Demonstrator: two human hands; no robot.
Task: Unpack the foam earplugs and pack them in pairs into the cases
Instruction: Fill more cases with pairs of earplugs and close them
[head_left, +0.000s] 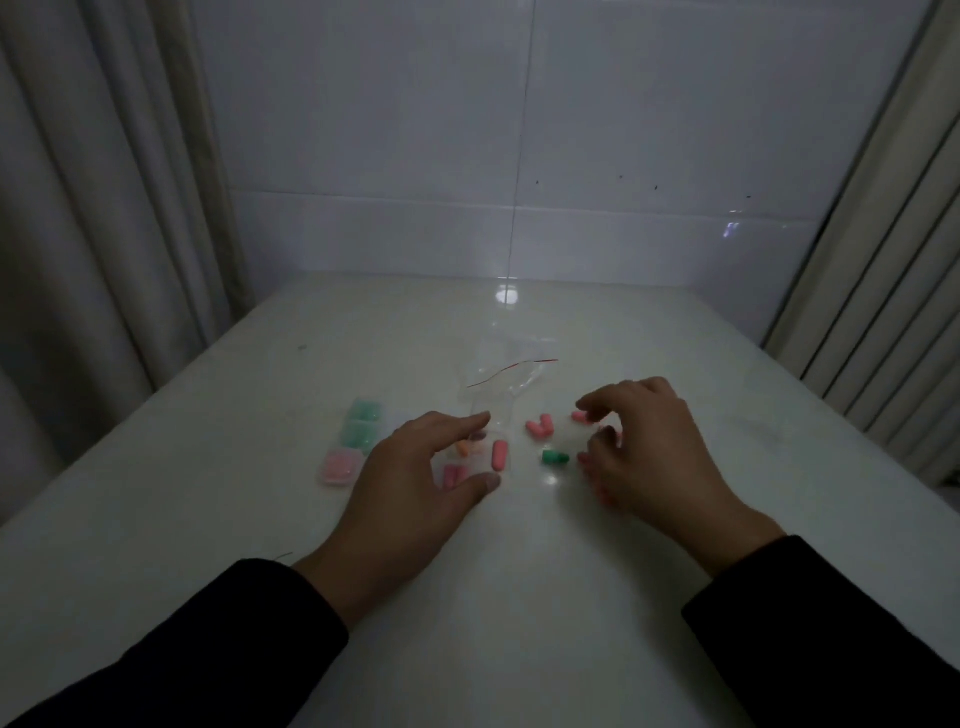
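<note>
While both hands hover over glossy white table (519, 597), small clear plastic case (571, 438) is pinched by curled right hand (641, 447); left hand (415, 467) is spread over pink foam earplugs (500, 455). Green foam earplug (555, 458) is seen just left of right grip.

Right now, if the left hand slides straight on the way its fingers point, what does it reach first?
Probably the upright pink earplug just past the left hand, between forefinger and thumb. Beyond it lie the two pink earplugs. Depth is hard to judge here.
</note>
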